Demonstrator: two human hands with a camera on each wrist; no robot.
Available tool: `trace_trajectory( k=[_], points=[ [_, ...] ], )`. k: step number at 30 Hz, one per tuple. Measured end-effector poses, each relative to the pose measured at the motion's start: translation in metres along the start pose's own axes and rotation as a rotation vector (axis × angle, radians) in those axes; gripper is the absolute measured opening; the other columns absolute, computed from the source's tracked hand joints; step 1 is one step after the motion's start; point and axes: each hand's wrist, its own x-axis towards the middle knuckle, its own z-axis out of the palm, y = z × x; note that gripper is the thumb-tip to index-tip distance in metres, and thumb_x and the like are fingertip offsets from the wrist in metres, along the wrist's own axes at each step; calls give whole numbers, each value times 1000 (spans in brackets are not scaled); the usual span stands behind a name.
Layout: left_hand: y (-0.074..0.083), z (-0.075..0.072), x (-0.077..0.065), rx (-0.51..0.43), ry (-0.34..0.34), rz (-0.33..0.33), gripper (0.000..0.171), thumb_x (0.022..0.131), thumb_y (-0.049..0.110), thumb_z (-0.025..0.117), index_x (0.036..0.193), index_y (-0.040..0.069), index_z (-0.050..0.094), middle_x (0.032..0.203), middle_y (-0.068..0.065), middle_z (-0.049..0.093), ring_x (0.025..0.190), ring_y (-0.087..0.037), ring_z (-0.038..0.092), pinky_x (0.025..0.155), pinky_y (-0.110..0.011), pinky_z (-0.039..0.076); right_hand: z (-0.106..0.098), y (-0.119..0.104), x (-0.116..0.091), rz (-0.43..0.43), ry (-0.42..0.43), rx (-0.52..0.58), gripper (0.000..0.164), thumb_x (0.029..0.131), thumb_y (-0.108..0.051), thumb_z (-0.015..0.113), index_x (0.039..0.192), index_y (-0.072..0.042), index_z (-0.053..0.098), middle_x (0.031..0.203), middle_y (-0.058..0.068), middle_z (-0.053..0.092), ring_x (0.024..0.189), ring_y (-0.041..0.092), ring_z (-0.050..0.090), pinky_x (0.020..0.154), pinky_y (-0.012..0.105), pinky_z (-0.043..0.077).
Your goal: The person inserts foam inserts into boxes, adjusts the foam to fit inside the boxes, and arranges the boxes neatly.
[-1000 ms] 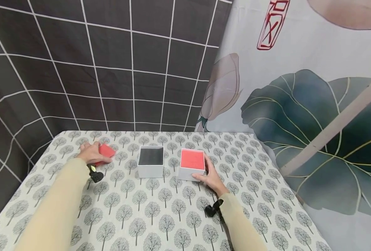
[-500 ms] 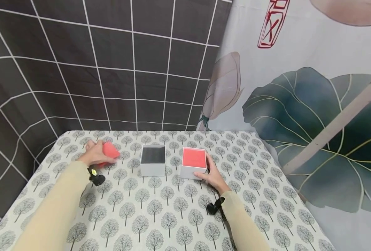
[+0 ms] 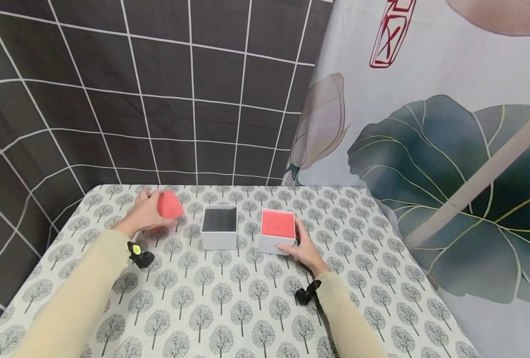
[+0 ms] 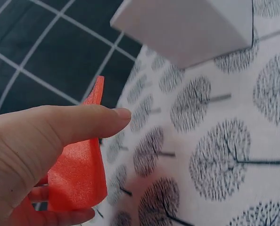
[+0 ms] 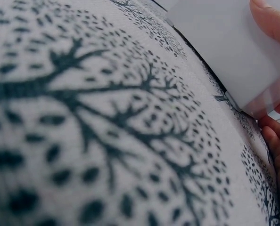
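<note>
Toward the back left in the head view, my left hand holds a curved red sheet-like piece. Up close in the left wrist view, the thumb lies across this thin, bent red piece, with fingers behind and below it. My right hand grips the right side of a white square box whose inside shows flat red. From the right wrist, its thumb lies on the box's white wall, fingers around the far side.
Left of the gripped box, between the hands, stands a second white box with a dark grey inside. Both boxes rest on a tree-patterned cloth covering the table. A dark gridded curtain hangs behind; a leaf-print curtain hangs at the right.
My left hand has moved right and a little up with the red piece, which now shows a rounder, more upright face. The right hand keeps its hold on the box.
</note>
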Motion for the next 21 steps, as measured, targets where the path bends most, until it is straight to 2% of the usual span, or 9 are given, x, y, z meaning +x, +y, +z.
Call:
trace_trajectory(
  k=[11, 15, 21],
  points=[
    [34, -1, 2, -32, 94, 92, 99, 58, 32, 86, 136, -1, 33, 112, -26, 30, 105, -38, 26, 75, -54, 45, 1, -2, 0, -16, 2, 4, 105, 72, -16, 80, 150, -16, 10, 143, 15, 37, 126, 31, 38, 107, 51, 27],
    [51, 0, 3, -40, 95, 119, 103, 56, 36, 87, 138, 3, 33, 116, -25, 31, 106, -36, 28, 75, -54, 47, 1, -2, -1, -2, 5, -12, 106, 71, -18, 80, 150, -15, 9, 143, 15, 36, 127, 31, 37, 108, 51, 26],
    [81, 6, 4, -43, 58, 183, 103, 57, 28, 86, 142, 7, 31, 123, -23, 32, 110, -35, 30, 76, -54, 50, 1, -2, -1, -2, 6, -11, 107, 71, -18, 80, 150, -14, 8, 143, 17, 35, 127, 32, 38, 107, 52, 26]
  ],
)
